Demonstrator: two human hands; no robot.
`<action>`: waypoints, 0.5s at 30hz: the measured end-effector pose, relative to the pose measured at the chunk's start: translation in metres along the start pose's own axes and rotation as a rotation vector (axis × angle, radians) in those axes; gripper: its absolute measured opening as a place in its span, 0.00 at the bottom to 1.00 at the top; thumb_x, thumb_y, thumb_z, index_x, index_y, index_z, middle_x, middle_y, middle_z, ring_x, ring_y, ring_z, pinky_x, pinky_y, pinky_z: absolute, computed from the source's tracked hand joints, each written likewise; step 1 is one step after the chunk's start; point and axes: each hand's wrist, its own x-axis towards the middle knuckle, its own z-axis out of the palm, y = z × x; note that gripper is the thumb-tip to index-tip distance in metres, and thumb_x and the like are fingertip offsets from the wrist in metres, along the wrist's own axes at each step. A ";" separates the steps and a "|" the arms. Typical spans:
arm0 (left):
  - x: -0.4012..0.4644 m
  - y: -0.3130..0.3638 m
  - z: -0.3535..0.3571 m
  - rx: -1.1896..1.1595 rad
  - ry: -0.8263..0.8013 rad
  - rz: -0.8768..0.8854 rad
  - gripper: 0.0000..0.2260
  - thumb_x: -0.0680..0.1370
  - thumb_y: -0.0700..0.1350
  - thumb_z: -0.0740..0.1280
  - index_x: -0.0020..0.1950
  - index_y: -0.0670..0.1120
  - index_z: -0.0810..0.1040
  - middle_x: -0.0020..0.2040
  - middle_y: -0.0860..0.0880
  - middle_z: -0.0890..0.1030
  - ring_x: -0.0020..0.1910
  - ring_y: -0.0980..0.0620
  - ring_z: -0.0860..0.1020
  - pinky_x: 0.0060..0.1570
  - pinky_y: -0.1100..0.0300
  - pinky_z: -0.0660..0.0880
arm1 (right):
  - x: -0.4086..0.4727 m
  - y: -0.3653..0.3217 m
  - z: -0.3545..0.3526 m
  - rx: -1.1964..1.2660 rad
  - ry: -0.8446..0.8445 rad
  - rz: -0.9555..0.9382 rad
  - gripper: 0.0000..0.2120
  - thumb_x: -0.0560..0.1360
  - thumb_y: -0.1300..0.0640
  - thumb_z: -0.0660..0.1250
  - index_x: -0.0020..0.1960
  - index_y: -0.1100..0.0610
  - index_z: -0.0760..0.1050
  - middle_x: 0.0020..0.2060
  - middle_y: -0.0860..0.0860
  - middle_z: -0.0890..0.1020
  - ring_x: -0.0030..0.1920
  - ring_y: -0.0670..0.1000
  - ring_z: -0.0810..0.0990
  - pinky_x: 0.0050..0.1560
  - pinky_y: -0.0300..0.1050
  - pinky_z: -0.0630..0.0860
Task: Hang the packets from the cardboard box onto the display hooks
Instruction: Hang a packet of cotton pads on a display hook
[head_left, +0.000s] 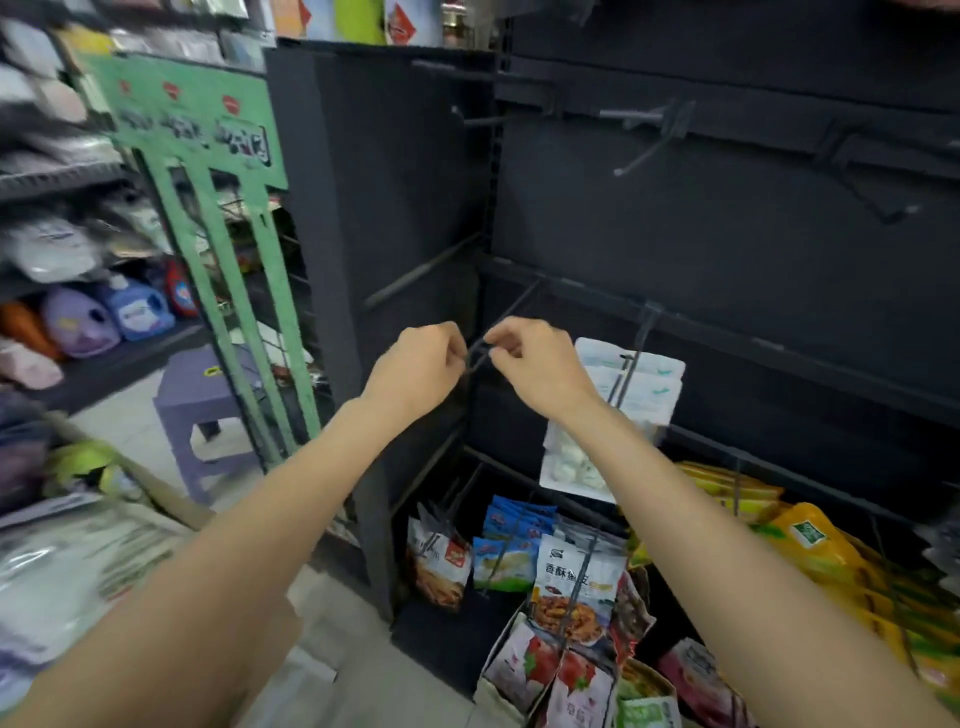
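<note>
Far to the left of the left hand (415, 364), blurred shelves carry soft pouches and jugs, and a purple plastic stool (200, 400) stands on the pale floor behind a flat green display stand (208, 171). Down at the lower left lies a cardboard box (78, 566) with glossy packets in it, too smeared to read. Both bare forearms reach forward and up to a thin dark wire hook (480, 348) jutting from the black display panel (727, 218). The left hand curls its fingers and pinches the hook's near end; the right hand (535, 358), just beside it, pinches the same tip from the other side. Below and right of the right hand, white packets (639, 379) hang on a neighbouring hook, with colourful foil snack packets (571, 592) lower down and yellow ones (810, 545) to the right. Bare hooks (649, 140) stick out above.
</note>
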 end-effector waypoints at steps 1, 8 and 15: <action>-0.012 -0.015 -0.011 -0.003 0.030 -0.029 0.07 0.77 0.42 0.60 0.51 0.48 0.77 0.45 0.49 0.80 0.47 0.45 0.78 0.43 0.54 0.74 | -0.002 -0.017 0.010 0.017 -0.046 -0.019 0.11 0.76 0.61 0.62 0.56 0.56 0.79 0.48 0.51 0.83 0.51 0.50 0.79 0.49 0.35 0.69; -0.107 -0.138 -0.090 0.012 0.116 -0.234 0.06 0.77 0.44 0.63 0.52 0.46 0.76 0.46 0.48 0.81 0.44 0.47 0.77 0.46 0.52 0.76 | -0.021 -0.146 0.107 0.078 -0.226 -0.159 0.11 0.78 0.59 0.60 0.58 0.55 0.78 0.52 0.52 0.82 0.52 0.50 0.79 0.49 0.39 0.72; -0.205 -0.277 -0.132 0.096 0.036 -0.497 0.08 0.76 0.44 0.62 0.53 0.46 0.78 0.51 0.43 0.81 0.52 0.42 0.78 0.47 0.52 0.74 | -0.054 -0.246 0.230 0.059 -0.484 -0.200 0.12 0.79 0.59 0.60 0.57 0.63 0.78 0.53 0.59 0.81 0.55 0.58 0.78 0.57 0.52 0.73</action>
